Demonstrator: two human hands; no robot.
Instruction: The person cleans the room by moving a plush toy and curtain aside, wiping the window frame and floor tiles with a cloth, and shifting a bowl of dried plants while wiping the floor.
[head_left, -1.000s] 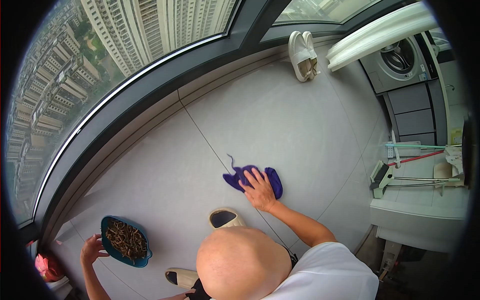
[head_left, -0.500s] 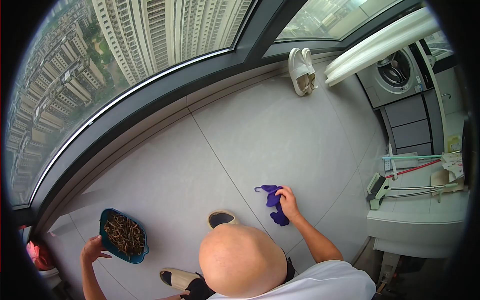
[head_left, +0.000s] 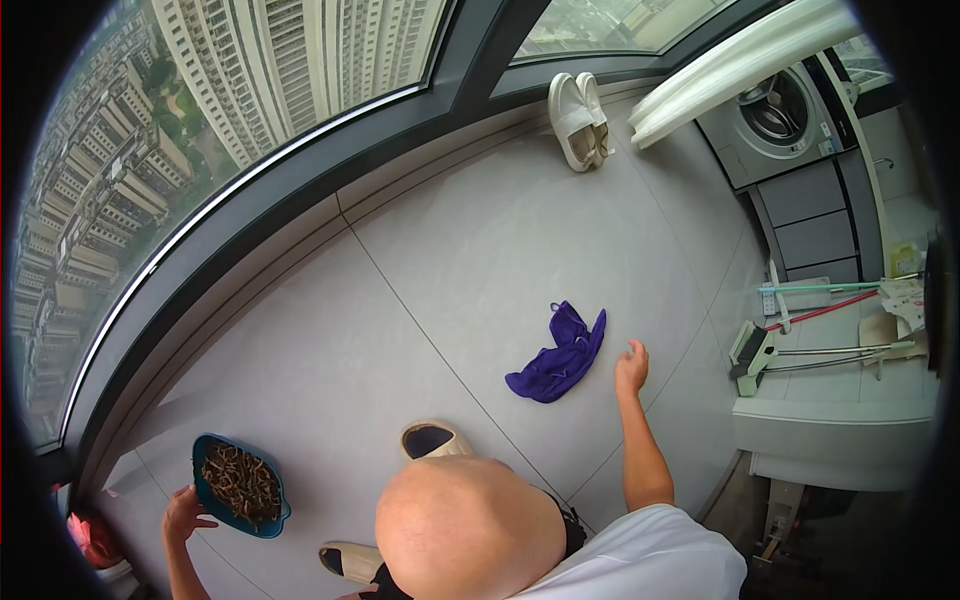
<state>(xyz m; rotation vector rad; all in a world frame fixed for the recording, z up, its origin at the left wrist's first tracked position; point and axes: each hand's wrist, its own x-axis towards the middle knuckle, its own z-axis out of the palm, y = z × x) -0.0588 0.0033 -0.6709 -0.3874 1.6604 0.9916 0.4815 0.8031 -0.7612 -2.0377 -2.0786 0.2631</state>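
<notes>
A crumpled purple cloth (head_left: 560,358) with a small loop at its upper end lies on the grey tiled floor. To the right of the cloth, and apart from it, is my right hand (head_left: 631,368), empty, with loosely bent fingers. My left hand (head_left: 184,514) is at the left rim of a blue plastic basin (head_left: 274,524), its fingers against the edge and its thumb sticking out beside it. Thin brown dried strips (head_left: 242,482) fill much of the basin. Part of the left hand's grip is hidden by the rim.
My bent knee (head_left: 470,520) and beige slippers (head_left: 436,440) are between the basin and the cloth. White shoes (head_left: 578,122) lean by the window. A washing machine (head_left: 775,120), a white curtain (head_left: 740,70) and a squeeze mop (head_left: 752,357) are on the right.
My right hand has let go of the purple cloth and drawn back to the right. The cloth now lies more spread out and farther forward. My left hand stays at the basin; the view has shifted slightly.
</notes>
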